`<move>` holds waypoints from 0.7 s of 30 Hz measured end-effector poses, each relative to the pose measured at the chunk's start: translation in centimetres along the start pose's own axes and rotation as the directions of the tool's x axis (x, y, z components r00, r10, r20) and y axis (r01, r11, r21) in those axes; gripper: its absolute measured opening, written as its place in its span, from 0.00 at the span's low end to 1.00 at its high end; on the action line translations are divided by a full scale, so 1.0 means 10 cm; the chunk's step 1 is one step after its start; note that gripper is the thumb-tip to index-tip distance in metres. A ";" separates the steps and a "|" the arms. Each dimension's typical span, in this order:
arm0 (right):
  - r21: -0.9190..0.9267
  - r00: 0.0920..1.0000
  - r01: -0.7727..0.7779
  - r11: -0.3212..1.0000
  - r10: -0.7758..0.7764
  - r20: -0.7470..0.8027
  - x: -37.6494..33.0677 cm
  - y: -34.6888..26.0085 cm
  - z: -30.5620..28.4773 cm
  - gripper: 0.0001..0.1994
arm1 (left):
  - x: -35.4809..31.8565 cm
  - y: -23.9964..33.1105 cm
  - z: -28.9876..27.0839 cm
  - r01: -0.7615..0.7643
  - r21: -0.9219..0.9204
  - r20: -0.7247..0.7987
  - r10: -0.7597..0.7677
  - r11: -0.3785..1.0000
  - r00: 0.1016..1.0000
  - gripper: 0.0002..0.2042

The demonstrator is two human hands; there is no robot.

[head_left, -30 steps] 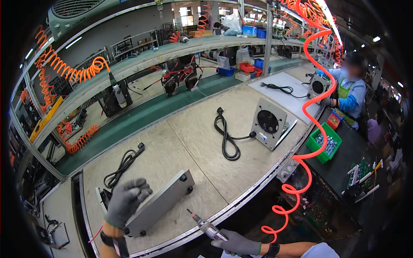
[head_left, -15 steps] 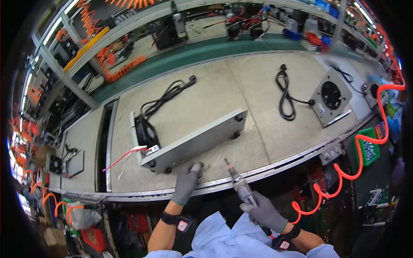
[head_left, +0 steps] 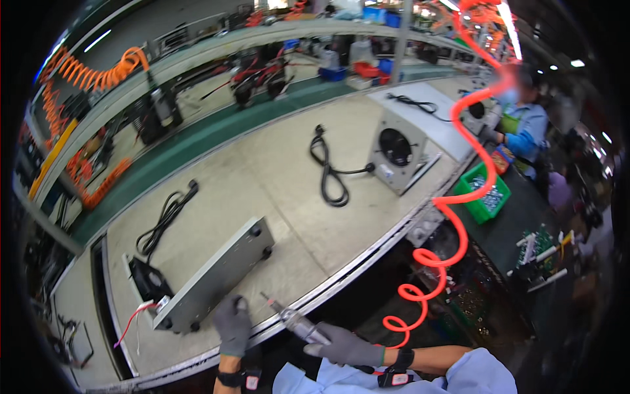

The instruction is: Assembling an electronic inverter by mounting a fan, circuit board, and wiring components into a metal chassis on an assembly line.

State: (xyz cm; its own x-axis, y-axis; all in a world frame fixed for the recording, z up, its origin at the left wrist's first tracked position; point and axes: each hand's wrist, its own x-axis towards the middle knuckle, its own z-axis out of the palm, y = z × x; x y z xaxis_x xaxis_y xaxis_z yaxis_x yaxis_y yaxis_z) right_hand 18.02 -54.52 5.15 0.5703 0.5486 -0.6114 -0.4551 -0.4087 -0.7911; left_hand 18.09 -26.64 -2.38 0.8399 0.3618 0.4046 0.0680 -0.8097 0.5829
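**Case ahead and to the left, screwdriver in my right hand**

The grey metal case (head_left: 216, 276) rests on its side on the worktop (head_left: 223, 184), ahead of my hands and off to the left. Its long axis runs slantwise: the near end sits left of my left hand (head_left: 233, 323), and the far end reaches forward and rightward, away from me. The long face with the black feet (head_left: 266, 253) is turned toward my hands.

My left hand is clearly the nearer one, just beside the lower part of that face. Its gloved fingers look partly curled; I cannot tell whether they pinch anything small or touch the metal.

My right hand (head_left: 344, 345) is wrapped around a power screwdriver (head_left: 296, 323), well apart from the case. The bit points forward and to the left, past my left hand, roughly across toward the face with the feet.

Beyond my left hand, at the case's left end, are a black fan (head_left: 149, 279) and a loose red wire (head_left: 130, 323); a folded black cord (head_left: 164, 220) lies farther out. Ahead and to the right of both hands stands a second fan case (head_left: 397, 154). An orange coiled hose (head_left: 459, 243) hangs to my right.
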 end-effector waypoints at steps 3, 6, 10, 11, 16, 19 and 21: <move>0.002 1.000 -0.006 1.000 0.005 0.013 -0.02 0.00 0.01 0.25 | 0.12 0.09 -0.09 0.285 -0.293 0.069 -0.277 0.913 0.958 0.07; -0.004 0.998 0.009 1.000 -0.008 0.063 -0.05 0.01 0.06 0.26 | 0.15 0.18 -0.29 0.552 -0.636 0.394 -0.389 0.539 0.833 0.10; -0.063 0.993 0.057 0.996 -0.049 0.109 -0.04 -0.03 0.14 0.27 | 0.13 0.26 -0.42 0.614 -0.763 0.540 -0.326 0.200 0.776 0.11; -0.071 0.988 0.076 0.995 -0.065 0.143 -0.04 -0.03 0.16 0.27 | 0.10 0.26 -0.43 0.599 -0.782 0.524 -0.337 0.172 0.782 0.11; -0.071 0.979 0.087 0.994 -0.073 0.190 0.00 -0.06 0.24 0.27 | -0.03 0.09 -0.52 0.640 -0.755 0.556 -0.375 0.145 0.742 0.12; -0.094 0.978 0.083 0.992 -0.063 0.198 0.01 -0.08 0.28 0.26 | -0.09 -0.05 -0.54 0.642 -0.758 0.573 -0.351 0.118 0.741 0.15; -0.105 0.980 0.096 0.990 -0.076 0.183 0.00 -0.11 0.30 0.25 | -0.10 -0.13 -0.57 0.644 -0.754 0.583 -0.323 0.127 0.746 0.16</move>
State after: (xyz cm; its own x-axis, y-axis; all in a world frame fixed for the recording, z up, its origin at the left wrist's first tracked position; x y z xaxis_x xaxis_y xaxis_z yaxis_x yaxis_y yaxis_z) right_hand 16.45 -51.85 6.09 0.4685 0.7019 -0.5365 -0.3241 -0.4284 -0.8435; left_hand 14.05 -23.34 0.51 0.9182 0.2621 -0.2971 0.1434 0.4792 0.8659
